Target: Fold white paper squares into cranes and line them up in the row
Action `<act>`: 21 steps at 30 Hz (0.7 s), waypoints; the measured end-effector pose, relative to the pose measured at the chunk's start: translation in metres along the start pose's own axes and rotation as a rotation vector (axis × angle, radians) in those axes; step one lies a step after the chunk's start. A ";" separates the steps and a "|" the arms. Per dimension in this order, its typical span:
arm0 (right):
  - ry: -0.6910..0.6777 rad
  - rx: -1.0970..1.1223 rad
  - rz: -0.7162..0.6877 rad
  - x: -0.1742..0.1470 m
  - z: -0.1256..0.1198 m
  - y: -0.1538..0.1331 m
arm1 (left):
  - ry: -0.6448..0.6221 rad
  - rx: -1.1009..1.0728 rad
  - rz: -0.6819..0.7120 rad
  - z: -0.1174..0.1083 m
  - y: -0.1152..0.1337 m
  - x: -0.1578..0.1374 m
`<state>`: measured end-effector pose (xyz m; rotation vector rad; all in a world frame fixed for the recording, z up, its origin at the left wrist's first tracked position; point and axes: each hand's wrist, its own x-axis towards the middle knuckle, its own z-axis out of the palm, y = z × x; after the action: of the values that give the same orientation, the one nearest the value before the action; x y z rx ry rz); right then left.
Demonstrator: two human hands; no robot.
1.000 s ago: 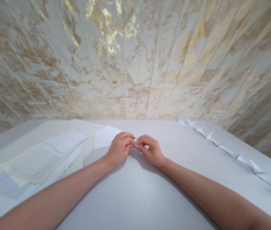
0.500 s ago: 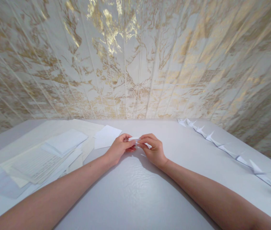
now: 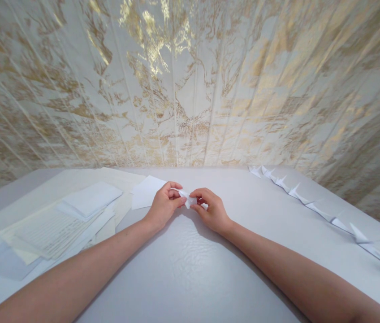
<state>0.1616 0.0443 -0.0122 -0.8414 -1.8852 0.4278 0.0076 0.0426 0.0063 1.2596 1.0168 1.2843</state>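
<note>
"Starting at your far left, what are you having beside your arm?"

"You're having a loose, overlapping pile of cream and white paper sheets [image 3: 52,233], some of them showing lines of writing too small to read. A white folded-looking paper stack [image 3: 92,197] is resting on its upper part."

"And next along?"

"A flat, straight-edged white paper sheet [image 3: 146,193] is lying just beyond your left hand [image 3: 165,202], which is partly covering its right side. That hand is pinching, thumb close to fingers, on the left part of a small white piece of folded paper [image 3: 187,199]."

"Where is that piece sitting?"

"It's showing between your two hands, near the middle of the smooth pale table [image 3: 193,273]. Your right hand [image 3: 212,208] is gripping its right part, thumb and fingertips nearly meeting, the other fingers curling in."

"What are you seeing at the far right?"

"A slanting row of white folded-paper figures with pointed tips [image 3: 339,224] is running along the table's right side, well apart from your hands. Behind everything, a white-and-gold patterned backdrop [image 3: 176,89] is rising."
</note>
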 end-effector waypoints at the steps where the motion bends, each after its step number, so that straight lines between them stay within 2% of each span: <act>1: -0.004 -0.004 0.005 0.000 0.000 0.000 | 0.006 0.007 0.010 0.000 0.000 0.000; 9: -0.004 -0.077 0.027 -0.002 0.000 -0.002 | 0.014 0.060 0.059 -0.001 -0.001 0.000; 21: 0.028 -0.051 0.095 -0.003 0.001 -0.004 | -0.002 0.065 0.078 0.000 -0.003 0.000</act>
<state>0.1604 0.0397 -0.0119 -0.9690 -1.8420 0.4261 0.0077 0.0428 0.0037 1.3613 1.0243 1.3182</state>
